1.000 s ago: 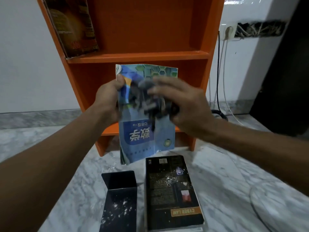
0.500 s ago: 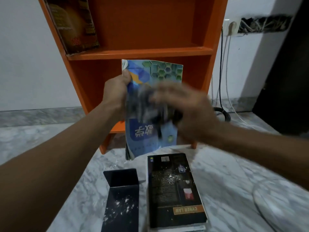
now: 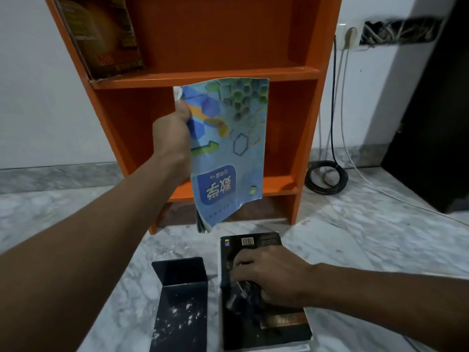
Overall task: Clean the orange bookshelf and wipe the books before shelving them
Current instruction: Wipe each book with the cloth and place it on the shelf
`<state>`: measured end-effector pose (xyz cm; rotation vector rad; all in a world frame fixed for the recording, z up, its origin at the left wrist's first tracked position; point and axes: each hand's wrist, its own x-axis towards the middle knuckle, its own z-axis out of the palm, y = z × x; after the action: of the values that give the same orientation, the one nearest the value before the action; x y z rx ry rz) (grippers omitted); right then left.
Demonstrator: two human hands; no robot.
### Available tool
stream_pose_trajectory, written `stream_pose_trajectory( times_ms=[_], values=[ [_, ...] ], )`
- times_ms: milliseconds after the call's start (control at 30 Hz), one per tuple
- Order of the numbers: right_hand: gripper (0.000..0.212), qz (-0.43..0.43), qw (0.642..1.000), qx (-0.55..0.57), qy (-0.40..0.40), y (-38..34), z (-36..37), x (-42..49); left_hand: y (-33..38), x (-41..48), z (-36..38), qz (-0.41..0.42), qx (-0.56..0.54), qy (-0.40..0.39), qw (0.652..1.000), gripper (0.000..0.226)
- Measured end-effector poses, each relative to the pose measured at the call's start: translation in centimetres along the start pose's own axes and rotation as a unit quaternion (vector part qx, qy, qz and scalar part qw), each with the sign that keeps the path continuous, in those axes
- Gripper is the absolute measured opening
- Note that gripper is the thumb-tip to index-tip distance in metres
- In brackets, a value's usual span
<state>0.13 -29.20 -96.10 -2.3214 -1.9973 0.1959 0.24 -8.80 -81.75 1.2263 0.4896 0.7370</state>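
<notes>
So, floor-level setup: the orange bookshelf [image 3: 318, 118] stands on a grey-white marble floor [image 3: 368, 250] right against a plain white wall [image 3: 38, 97]. A strip of the same marble runs as skirting [image 3: 50, 174] along the bottom of the wall.

The left hand [image 3: 172, 138] is up in front of the middle compartment, fingers curled tight round the left edge of a blue book [image 3: 228, 153]. That book hangs upside down, clear of the floor, with its lower corner torn and curled.

The right hand [image 3: 269, 278] is down low on a black book [image 3: 248, 331] lying flat on the marble just in front of the shelf. Its fingers are curled over a bunched dark cloth [image 3: 243, 293] and press it onto the cover.

Just left of that book a dark metal bookend [image 3: 180, 301] sits on the floor, its base speckled with white dust. One brown book [image 3: 101, 34] leans against the left side of the upper compartment.

Off to the right of the shelf a coiled black cable [image 3: 326, 177] lies where floor meets wall, with a lead running up to a socket [image 3: 351, 36]. A white cable [image 3: 396, 196] trails across the marble. Beside the socket there's an open slot in the wall [image 3: 401, 31] with a tangle of wires in it. Something big and dark [image 3: 436, 123] fills the far right, can't tell if it's a door or a cabinet
</notes>
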Motion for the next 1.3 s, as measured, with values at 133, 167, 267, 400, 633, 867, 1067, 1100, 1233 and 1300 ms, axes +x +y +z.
stream_pose_trajectory(
  times_ms=[133,167,267,400,633,867,1067,1100,1233,1300],
  values=[
    [0.039,0.081,0.977,0.190,-0.060,0.9,-1.3,1.5,-0.9,1.0,-0.8,0.017,0.045,0.114,0.992,0.032],
    [0.035,0.089,0.969,0.216,-0.080,1.1,-1.2,1.8,-1.1,1.0,-1.0,0.016,0.054,0.127,0.990,0.034],
    [0.042,0.136,0.959,0.209,-0.138,1.8,1.0,2.3,-1.4,1.3,-1.2,0.016,0.065,0.143,0.987,0.038],
    [0.055,0.191,0.959,0.113,-0.176,2.3,4.0,2.3,-1.2,1.5,-1.0,0.017,0.049,0.169,0.984,0.038],
    [0.091,0.262,0.889,0.374,-0.040,2.7,0.8,3.3,-1.7,1.9,-1.8,-0.001,0.015,0.215,0.976,0.042],
    [0.036,0.257,0.545,0.760,0.244,2.8,-4.2,5.5,-2.2,2.8,-2.9,-0.033,-0.066,0.247,0.966,0.035],
    [0.022,0.204,0.613,0.663,0.378,2.9,-8.9,5.0,-2.3,2.8,-4.1,-0.095,-0.131,0.220,0.962,0.036],
    [0.022,0.196,0.641,0.631,0.390,2.7,-10.0,4.7,-2.1,2.7,-4.4,-0.105,-0.106,0.206,0.967,0.031],
    [0.014,0.194,0.759,0.438,0.440,2.3,-15.5,3.7,-1.0,2.7,-6.6,-0.096,0.165,0.222,0.956,0.058],
    [0.013,0.178,0.812,0.339,0.441,2.1,-18.4,3.2,-0.2,2.0,-7.4,-0.001,0.339,0.223,0.914,0.086]
  ],
)
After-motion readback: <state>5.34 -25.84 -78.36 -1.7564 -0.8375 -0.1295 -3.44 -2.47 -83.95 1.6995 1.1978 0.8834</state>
